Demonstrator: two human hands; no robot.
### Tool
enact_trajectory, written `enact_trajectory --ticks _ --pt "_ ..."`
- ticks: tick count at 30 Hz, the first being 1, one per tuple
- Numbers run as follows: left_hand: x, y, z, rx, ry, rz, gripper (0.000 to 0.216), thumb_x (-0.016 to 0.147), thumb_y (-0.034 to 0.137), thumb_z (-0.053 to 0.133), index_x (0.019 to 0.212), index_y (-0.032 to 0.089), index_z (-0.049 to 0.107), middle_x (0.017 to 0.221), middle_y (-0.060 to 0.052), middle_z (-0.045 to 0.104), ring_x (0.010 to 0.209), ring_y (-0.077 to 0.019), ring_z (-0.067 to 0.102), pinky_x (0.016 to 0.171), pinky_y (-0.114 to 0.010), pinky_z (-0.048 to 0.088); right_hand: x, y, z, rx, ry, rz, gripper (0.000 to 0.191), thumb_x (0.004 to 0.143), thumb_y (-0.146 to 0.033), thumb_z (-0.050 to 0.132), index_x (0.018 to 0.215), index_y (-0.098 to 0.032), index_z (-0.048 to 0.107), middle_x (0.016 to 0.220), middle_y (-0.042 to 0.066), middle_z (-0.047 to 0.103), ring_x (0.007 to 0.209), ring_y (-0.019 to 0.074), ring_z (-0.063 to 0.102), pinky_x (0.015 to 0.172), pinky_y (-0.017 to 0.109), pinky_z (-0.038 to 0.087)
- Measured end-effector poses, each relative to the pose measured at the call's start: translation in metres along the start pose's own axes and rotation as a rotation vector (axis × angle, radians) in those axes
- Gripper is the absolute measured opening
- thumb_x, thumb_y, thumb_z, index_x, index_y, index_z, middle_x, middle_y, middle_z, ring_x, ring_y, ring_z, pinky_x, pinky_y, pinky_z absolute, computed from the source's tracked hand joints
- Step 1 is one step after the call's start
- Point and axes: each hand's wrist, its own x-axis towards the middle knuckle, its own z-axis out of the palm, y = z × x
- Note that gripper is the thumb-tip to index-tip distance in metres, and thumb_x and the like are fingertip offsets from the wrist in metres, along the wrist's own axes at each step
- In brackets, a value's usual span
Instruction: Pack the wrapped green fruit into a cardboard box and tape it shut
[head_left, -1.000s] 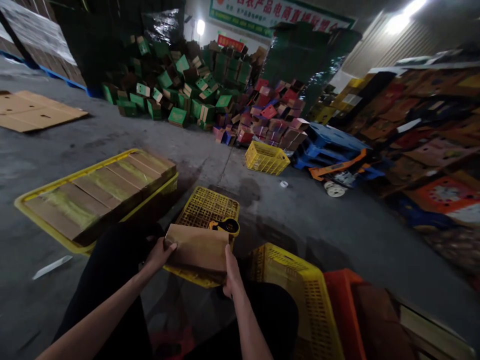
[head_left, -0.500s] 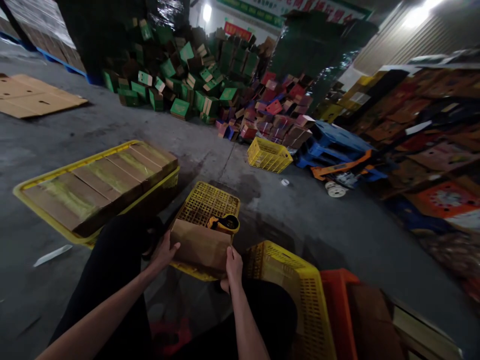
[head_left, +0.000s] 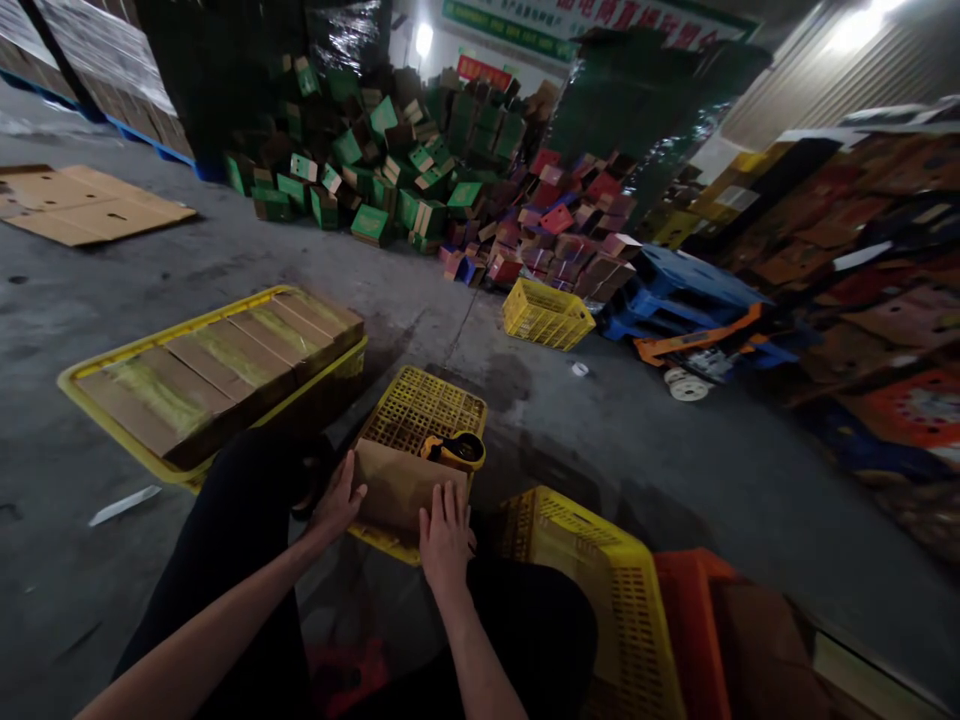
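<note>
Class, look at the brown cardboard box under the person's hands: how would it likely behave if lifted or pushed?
The box looks like thin cardboard, so probably light and fairly stiff, though its sides may flex under the left hand and right hand. Resting on the upturned crate, it would likely slide, not roll.

Cardboard box (head_left: 397, 485) on upturned crate (head_left: 420, 415), tape dispenser (head_left: 455, 450) just behind it; left hand (head_left: 337, 500) at its left side, right hand (head_left: 444, 530) in front. Tray of flattened cartons (head_left: 217, 370), seemingly, farther left.

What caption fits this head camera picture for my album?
Both hands, left hand and right hand, press a brown cardboard box on an upturned yellow crate.
</note>
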Motion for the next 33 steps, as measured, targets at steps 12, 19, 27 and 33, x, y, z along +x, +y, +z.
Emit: enact_trajectory --ticks 12,19,27,33 --pt "0.001 -0.003 0.003 0.074 -0.022 -0.041 0.073 0.095 0.035 0.044 0.158 0.012 0.015 0.159 -0.017 0.031 0.147 -0.03 0.029 0.118 -0.046 0.029 0.014 -0.016 0.002 -0.437 0.049 -0.127 0.046 0.102 -0.038 0.037 0.139 -0.015 0.053 0.137 0.016 0.054 0.126 0.031 0.05 0.106 0.046 0.042" --pt "0.001 -0.009 0.005 0.038 0.009 -0.025 0.074 0.092 0.033 0.048 0.158 0.014 0.018 0.158 -0.016 0.034 0.148 -0.029 0.029 0.119 -0.045 0.027 0.009 0.004 -0.001 -0.349 0.084 -0.203 0.045 0.104 -0.036 0.029 0.13 -0.014 0.059 0.133 0.015 0.058 0.129 0.0244 0.05 0.107 0.039 0.043" --pt "0.004 -0.01 0.006 0.056 -0.008 -0.009 0.074 0.093 0.031 0.046 0.157 0.009 0.018 0.156 -0.021 0.035 0.147 -0.0302 0.031 0.119 -0.046 0.028 0.01 -0.016 -0.011 -0.546 0.028 -0.103 0.042 0.103 -0.039 0.036 0.135 -0.022 0.057 0.132 0.012 0.058 0.119 0.0285 0.053 0.095 0.042 0.044" --pt "-0.004 -0.001 0.007 0.194 0.12 0.162 0.059 0.095 0.028 0.043 0.153 0.022 0.034 0.163 -0.013 0.024 0.15 -0.0318 0.02 0.116 -0.051 0.031 0.011 -0.015 -0.012 -0.576 0.014 -0.107 0.043 0.103 -0.041 0.036 0.136 -0.024 0.055 0.133 0.012 0.057 0.118 0.0278 0.053 0.092 0.04 0.043"
